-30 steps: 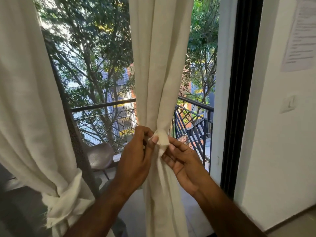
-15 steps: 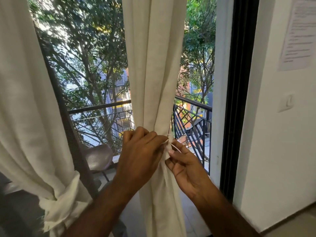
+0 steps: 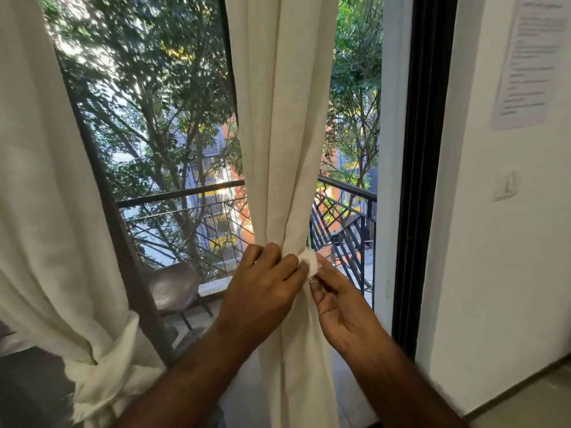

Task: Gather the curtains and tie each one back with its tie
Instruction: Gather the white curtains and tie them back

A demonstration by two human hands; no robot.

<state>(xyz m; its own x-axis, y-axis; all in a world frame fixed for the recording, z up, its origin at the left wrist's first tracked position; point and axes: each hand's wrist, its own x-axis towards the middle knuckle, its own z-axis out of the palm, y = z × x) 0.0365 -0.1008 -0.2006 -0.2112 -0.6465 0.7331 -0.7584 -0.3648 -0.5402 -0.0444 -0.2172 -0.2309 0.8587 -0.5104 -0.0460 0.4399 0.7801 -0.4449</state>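
Note:
A cream curtain [image 3: 284, 118] hangs in the middle of the glass door, bunched narrow at waist height. My left hand [image 3: 265, 282] wraps around the bunched part from the left. My right hand [image 3: 336, 298] is on the right of it and pinches a small white end of the tie [image 3: 310, 263] between thumb and fingers. The fingers of my left hand touch the same end. A second cream curtain [image 3: 40, 180] hangs at the left, held in at its lower part by a knotted tie [image 3: 105, 366].
Behind the glass is a balcony with a black metal railing [image 3: 185, 193] and a grey chair [image 3: 173, 285]. The black door frame [image 3: 423, 180] stands right of the middle curtain. On the white wall at right are a light switch [image 3: 506, 183] and a paper sheet [image 3: 531, 63].
My hands have shifted a little to the right on the middle curtain. The tie's end, first between both thumbs, now sticks out on the right between my two hands.

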